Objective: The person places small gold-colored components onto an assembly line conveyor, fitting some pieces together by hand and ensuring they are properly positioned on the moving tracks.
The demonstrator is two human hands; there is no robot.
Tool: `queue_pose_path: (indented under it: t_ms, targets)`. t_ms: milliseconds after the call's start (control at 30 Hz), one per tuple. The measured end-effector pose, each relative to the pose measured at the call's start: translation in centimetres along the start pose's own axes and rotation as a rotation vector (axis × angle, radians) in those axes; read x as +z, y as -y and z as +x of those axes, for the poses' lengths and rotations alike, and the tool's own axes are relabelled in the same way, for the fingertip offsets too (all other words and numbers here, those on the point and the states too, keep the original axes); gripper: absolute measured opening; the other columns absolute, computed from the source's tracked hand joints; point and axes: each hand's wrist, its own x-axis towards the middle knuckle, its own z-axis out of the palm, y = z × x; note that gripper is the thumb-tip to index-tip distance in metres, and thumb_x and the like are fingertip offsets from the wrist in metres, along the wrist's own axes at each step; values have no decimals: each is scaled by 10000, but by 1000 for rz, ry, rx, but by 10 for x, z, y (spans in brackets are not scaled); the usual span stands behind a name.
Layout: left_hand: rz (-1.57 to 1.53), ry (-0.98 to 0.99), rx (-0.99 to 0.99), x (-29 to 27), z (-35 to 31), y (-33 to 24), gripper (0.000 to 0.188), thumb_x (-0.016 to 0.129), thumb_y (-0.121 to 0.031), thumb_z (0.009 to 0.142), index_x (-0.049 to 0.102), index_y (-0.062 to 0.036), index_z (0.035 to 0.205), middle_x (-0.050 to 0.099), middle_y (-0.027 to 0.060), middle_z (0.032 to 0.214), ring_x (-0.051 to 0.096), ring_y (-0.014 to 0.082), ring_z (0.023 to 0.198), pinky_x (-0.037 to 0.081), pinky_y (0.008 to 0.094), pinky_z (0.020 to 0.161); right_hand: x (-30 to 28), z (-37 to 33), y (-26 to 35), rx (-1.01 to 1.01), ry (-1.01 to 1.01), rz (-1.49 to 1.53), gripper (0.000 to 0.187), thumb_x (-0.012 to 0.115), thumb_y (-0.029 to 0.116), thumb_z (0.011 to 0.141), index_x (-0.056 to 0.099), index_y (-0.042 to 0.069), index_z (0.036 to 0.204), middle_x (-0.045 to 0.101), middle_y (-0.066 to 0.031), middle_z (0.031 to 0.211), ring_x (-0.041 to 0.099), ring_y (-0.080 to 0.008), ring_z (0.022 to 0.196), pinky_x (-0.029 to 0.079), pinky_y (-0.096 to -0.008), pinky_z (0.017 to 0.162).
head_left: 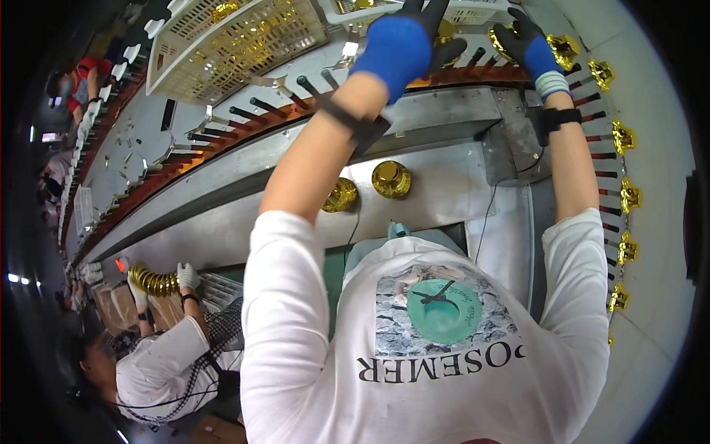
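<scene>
My left hand (403, 48), in a blue glove with dark fingers, reaches to the far side of the rail, thumb and fingers spread. A shiny gold piece (444, 32) shows between its thumb and fingers; I cannot make out whether they touch. To the right, my right hand (526, 46) wears the same kind of glove, its fingers curled at a curved gold piece (501, 44). Part of that piece is hidden by the glove. Another gold piece (563, 50) sits just right of this hand. Below my left forearm, two round gold pieces (390, 180) stand on the metal ledge (444, 166).
A curved conveyor with dark-tipped rods (270, 106) runs along the far side; gold pieces (624, 138) hang along its right stretch. White crates (244, 44) stand beyond, one holding gold pieces. At lower left a co-worker (166, 355) holds a stack of gold rings (155, 282).
</scene>
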Motion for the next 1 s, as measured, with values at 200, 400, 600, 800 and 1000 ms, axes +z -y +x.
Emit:
queue_pose_path:
  t_ms: [200,400,600,800,1000]
  targets:
    - [45,89,15,17,-28,35,512,738,-438,946,664,-102,1326,747,253,1116,719,472,942,571,569,814,22,-57,64,-163,-106,158,586,778,344,941,658,8,1406,735,-303,1190,721,-439,1064,584,-498,927]
    - [-192,-76,-112,-47,-156,32,431,848,-310,919,748,-66,1259,768,183,984,742,321,822,580,418,733,20,-134,126,-293,34,470,559,885,275,867,705,47,1344,779,-174,1091,772,-298,925,621,-428,849]
    - [-107,286,-600,12,-332,125,566,818,-438,920,739,-4,1274,784,229,970,775,365,883,610,442,776,118,-243,172,-288,729,408,576,868,316,846,697,62,1334,757,-207,1115,746,-379,996,605,-447,865]
    - [120,479,-596,64,-356,95,832,789,-502,911,497,-81,1566,727,271,1275,770,419,903,622,495,766,186,-273,186,-441,864,-86,648,731,478,906,647,131,1447,738,-193,1269,715,-391,1135,584,-525,951]
    - [310,350,-478,36,-329,82,923,799,-571,871,489,-67,1581,678,300,1348,778,397,874,618,485,721,114,-233,156,-511,465,175,736,681,514,964,535,98,1554,643,-232,1429,648,-452,1227,488,-549,1100]
